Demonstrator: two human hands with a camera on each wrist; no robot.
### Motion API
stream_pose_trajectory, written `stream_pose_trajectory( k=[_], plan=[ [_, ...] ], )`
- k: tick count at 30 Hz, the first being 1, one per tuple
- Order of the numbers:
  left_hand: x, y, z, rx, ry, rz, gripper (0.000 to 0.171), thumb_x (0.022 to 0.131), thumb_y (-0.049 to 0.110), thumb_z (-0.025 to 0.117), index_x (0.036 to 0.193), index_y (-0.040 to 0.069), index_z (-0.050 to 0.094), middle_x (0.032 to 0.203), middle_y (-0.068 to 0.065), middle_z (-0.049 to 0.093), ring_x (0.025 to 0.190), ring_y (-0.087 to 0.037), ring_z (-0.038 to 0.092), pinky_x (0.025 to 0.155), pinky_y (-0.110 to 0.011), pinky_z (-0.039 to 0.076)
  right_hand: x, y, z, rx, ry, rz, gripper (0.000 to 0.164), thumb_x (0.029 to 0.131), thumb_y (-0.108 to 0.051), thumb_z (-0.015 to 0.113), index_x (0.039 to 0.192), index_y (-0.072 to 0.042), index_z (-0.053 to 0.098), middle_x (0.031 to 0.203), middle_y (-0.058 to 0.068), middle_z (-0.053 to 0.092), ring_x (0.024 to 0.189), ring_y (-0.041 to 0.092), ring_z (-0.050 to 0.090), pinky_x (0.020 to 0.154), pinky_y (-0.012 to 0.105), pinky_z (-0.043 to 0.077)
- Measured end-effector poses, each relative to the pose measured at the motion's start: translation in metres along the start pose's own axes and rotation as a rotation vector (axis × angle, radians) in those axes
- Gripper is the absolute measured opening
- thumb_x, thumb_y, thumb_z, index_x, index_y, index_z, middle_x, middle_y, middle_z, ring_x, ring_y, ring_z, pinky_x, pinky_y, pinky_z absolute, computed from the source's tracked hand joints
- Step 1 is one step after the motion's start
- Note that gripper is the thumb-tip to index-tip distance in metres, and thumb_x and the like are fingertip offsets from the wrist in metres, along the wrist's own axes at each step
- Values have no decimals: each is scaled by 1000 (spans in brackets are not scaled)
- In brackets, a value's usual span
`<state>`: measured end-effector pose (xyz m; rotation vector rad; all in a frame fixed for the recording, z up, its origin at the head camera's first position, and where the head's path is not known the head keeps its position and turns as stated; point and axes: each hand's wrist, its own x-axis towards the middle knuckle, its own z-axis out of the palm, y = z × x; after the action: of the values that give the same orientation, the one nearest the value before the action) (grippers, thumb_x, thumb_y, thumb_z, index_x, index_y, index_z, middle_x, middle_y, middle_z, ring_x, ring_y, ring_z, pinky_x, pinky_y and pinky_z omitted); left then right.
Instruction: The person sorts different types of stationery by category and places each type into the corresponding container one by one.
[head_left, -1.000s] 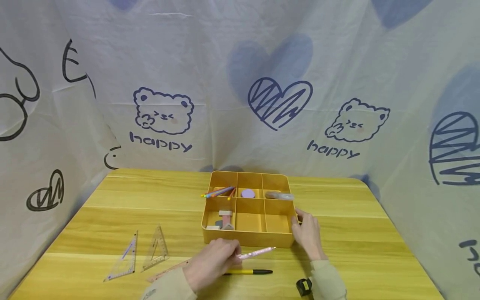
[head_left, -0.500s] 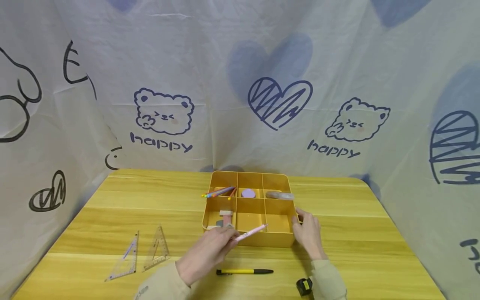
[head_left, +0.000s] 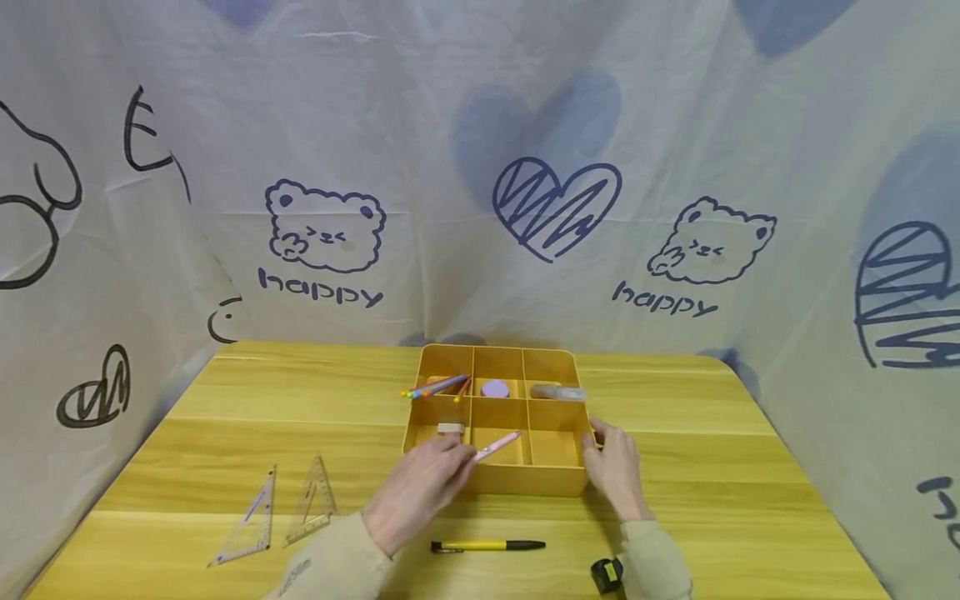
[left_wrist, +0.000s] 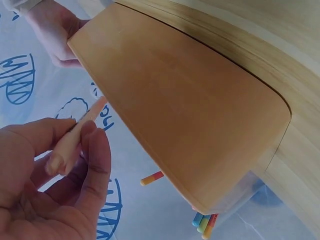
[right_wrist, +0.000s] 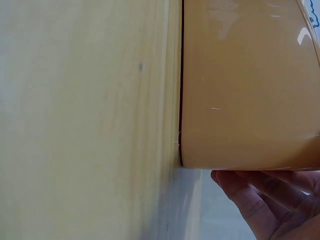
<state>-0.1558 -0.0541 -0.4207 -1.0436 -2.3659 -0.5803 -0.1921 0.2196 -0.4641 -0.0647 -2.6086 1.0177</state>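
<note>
My left hand (head_left: pixel 416 492) pinches a pale pink pen (head_left: pixel 497 447) between thumb and fingers. The pen slants over the front middle compartment of a yellow-orange divided organizer box (head_left: pixel 525 481), tip to the right. In the left wrist view the pen (left_wrist: pixel 80 137) overlaps the box's front rim. My right hand (head_left: pixel 618 467) grips the box's right wall near the front corner, thumb at the inner side. The right wrist view shows its fingers (right_wrist: pixel 250 205) against the box's side. Behind the left hand a small white block (head_left: pixel 450 427) shows in the front left compartment; the hand hides the rest.
In the back compartments are several coloured sticks (head_left: pixel 442 386), a lilac round piece (head_left: pixel 495 388) and a clear greyish item (head_left: pixel 558 392). Two clear set squares (head_left: pixel 247 525) lie at left. A yellow-and-black pen (head_left: pixel 487 546) and a small black-and-yellow object (head_left: pixel 607 575) lie in front.
My left hand has lifted the pink pen from near the yellow-and-black pen, up and forward over the box. The yellow-and-black pen is fully uncovered. My right hand has stayed on the box.
</note>
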Motion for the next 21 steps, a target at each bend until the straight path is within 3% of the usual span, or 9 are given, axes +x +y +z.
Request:
stream_pose_trajectory(
  k=[5,12,21],
  plan=[
    [4,-2,4,24,17,-24,8,81,4,71,88,6,74,71,4,49,61,-9,42,51,-23,45,0,0,0,3,0,4,35,90,-4,55,120,12,61,106,33,65,98,42,62,85,58,50],
    [9,-4,11,19,-9,-75,9,82,5,72,88,11,75,72,3,50,66,-13,43,54,-26,44,0,1,1,4,12,0,34,90,-4,56,120,12,62,106,32,66,97,42,63,84,58,50],
    [12,-5,21,22,-3,-46,10,80,1,72,87,9,74,73,0,49,69,-16,46,57,-29,46,0,2,2,9,15,-12,33,90,-3,55,120,10,63,107,31,66,96,41,63,84,59,50]
  ],
)
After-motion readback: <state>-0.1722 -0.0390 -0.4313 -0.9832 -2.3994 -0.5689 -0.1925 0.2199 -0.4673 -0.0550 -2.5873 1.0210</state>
